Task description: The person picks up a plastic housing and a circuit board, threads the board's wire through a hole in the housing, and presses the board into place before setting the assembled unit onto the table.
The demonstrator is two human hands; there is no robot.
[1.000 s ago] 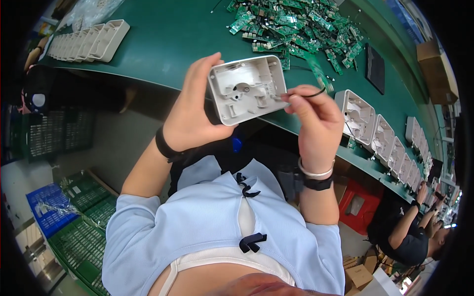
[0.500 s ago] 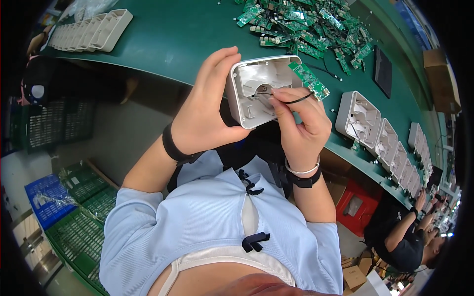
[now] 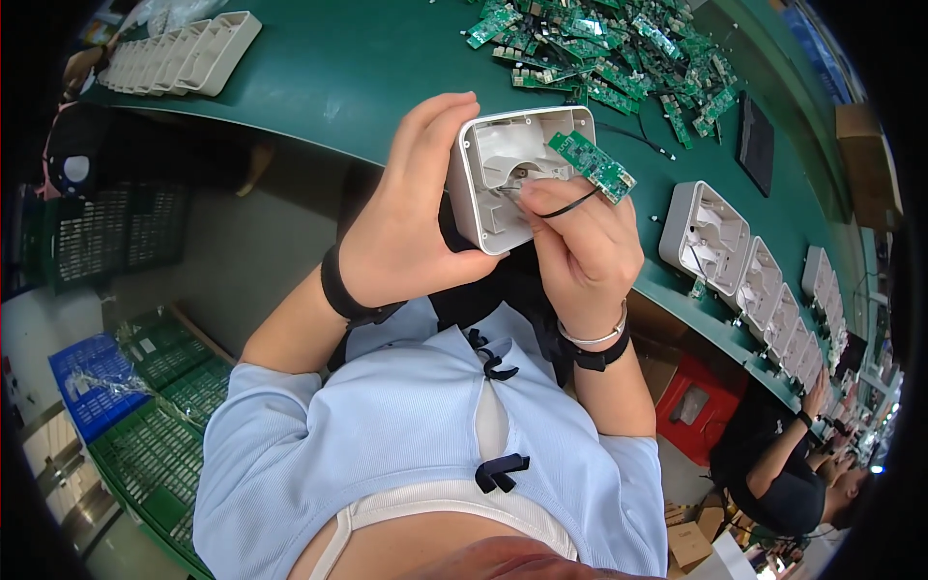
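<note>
My left hand (image 3: 411, 217) grips a white plastic housing (image 3: 468, 198) by its left side, with the open, hollow face turned up toward me. Inside it, ribs, screw posts and a round hole show. The fingers of my right hand (image 3: 585, 246) pinch a thin black cable (image 3: 565, 209) over the cavity. One end of that cable runs to a green circuit board (image 3: 592, 164), which hangs above the back of my right fingers and overlaps the housing's right rim. The cable's other end goes down near the hole, partly hidden by my fingertips.
A heap of green circuit boards (image 3: 609, 58) lies on the green table (image 3: 348, 77), near a flat black slab (image 3: 755, 145). White housings stand in rows at right (image 3: 704, 232) and far left (image 3: 217, 56). Green crates (image 3: 145, 464) sit lower left; a co-worker (image 3: 788, 474) is at right.
My right hand has shifted slightly left and deeper over the housing's cavity. The circuit board has swung left and down with it. My left hand still holds the housing, nearly unmoved.
</note>
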